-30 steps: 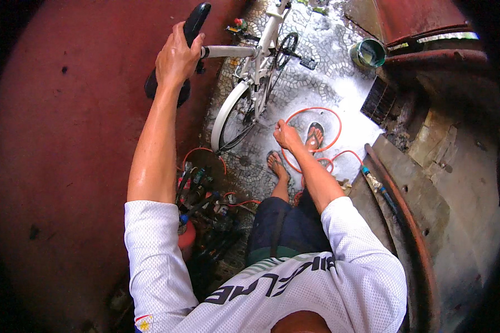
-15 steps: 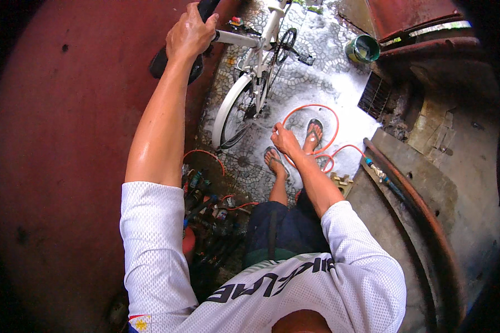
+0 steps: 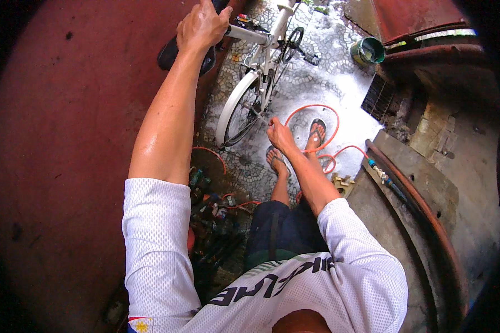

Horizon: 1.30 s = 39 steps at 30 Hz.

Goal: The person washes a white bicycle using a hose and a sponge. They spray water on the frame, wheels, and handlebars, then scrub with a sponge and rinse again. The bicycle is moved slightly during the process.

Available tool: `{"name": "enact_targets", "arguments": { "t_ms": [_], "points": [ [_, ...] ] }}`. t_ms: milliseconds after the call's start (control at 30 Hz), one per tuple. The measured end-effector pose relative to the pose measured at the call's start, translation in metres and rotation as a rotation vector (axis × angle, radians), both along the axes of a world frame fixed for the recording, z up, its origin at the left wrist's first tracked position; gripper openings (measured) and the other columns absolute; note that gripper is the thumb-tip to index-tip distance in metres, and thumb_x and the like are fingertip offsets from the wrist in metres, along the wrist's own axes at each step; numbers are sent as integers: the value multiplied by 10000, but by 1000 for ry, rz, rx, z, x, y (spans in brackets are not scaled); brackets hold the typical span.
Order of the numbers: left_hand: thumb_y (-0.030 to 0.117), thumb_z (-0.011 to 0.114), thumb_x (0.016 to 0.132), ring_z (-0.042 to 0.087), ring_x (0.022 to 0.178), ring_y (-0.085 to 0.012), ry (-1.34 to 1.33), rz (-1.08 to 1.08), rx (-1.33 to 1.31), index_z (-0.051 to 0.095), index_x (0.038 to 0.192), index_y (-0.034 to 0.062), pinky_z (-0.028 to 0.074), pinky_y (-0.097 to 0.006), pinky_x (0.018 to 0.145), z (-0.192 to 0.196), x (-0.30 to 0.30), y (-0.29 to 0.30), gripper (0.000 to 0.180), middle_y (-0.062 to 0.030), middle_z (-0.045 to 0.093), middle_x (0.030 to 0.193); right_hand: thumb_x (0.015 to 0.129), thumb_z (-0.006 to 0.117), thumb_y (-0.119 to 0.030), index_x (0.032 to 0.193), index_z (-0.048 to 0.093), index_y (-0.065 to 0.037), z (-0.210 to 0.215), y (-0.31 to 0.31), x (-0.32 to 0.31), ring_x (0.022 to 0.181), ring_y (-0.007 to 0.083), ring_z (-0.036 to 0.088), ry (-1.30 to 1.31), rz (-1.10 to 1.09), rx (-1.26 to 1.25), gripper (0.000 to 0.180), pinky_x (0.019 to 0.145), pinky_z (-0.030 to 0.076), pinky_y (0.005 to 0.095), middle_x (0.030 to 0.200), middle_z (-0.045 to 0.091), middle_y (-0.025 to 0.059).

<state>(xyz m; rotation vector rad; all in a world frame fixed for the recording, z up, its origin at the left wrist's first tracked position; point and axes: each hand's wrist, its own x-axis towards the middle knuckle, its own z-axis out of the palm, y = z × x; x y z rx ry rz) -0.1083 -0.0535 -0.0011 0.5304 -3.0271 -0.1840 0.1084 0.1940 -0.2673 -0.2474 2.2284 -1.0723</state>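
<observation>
A white folding-style bicycle (image 3: pixel 266 39) with a white-tyred wheel (image 3: pixel 225 119) stands ahead of me, slightly left of centre. My left hand (image 3: pixel 203 26) is closed over its black saddle (image 3: pixel 208 62), at the end of the white seat post. Low beside the wheel, my right hand (image 3: pixel 280 135) is closed around what looks like the end of a thin orange hose (image 3: pixel 338 121). A faint streak of water runs from its fingers toward the wheel's hub. The hose loops around my sandalled feet; its held tip is mostly hidden by my fingers.
White suds spread over the stone-patterned floor (image 3: pixel 339 83). A green bucket (image 3: pixel 368 51) stands far right, near a metal drain grate (image 3: pixel 378 95). Bottles (image 3: pixel 197 177) and clutter lie left of my legs. A dark red panel (image 3: pixel 83 122) fills the left; a hose connector (image 3: pixel 379 172) lies right.
My right hand has shifted a little left, closer to the wheel, and the water streak points higher on it. My left hand stays on the saddle. The whole view has shifted slightly.
</observation>
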Motion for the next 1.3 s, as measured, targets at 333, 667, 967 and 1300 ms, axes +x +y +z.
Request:
{"name": "enact_targets", "arguments": {
  "t_ms": [333, 667, 967, 1300],
  "points": [
    [445, 581, 930, 638, 1056, -414, -20, 47, 59, 509, 1292, 63, 495, -509, 898, 17, 1, 15, 531, -220, 655, 1161, 885, 505, -201, 1085, 516, -70, -9, -10, -4, 816, 523, 620, -21, 110, -35, 239, 740, 483, 582, 828, 636, 320],
    [338, 613, 913, 561, 1147, -420, 94, 43, 135, 473, 1338, 58, 463, -497, 963, 37, 6, 13, 528, -238, 552, 1255, 893, 505, -225, 1128, 515, -96, -11, -28, -9, 852, 521, 627, -48, 144, -10, 269, 767, 479, 598, 880, 650, 317],
    [14, 621, 862, 619, 1006, -384, 164, -143, 620, 649, 1004, -15, 500, -435, 898, -124, 240, 93, 148, -202, 641, 1063, 907, 537, -230, 1159, 520, -116, -46, 9, -39, 831, 501, 637, -69, 112, 100, 277, 743, 485, 572, 849, 656, 291],
    [226, 709, 817, 563, 1186, -413, -896, 120, 331, 325, 1495, 107, 462, -480, 1001, -404, 234, 34, 788, -211, 552, 1324, 904, 550, -149, 1117, 520, -77, -99, 34, -47, 793, 472, 641, -178, 206, -19, 227, 694, 481, 549, 786, 645, 270]
  ]
}}
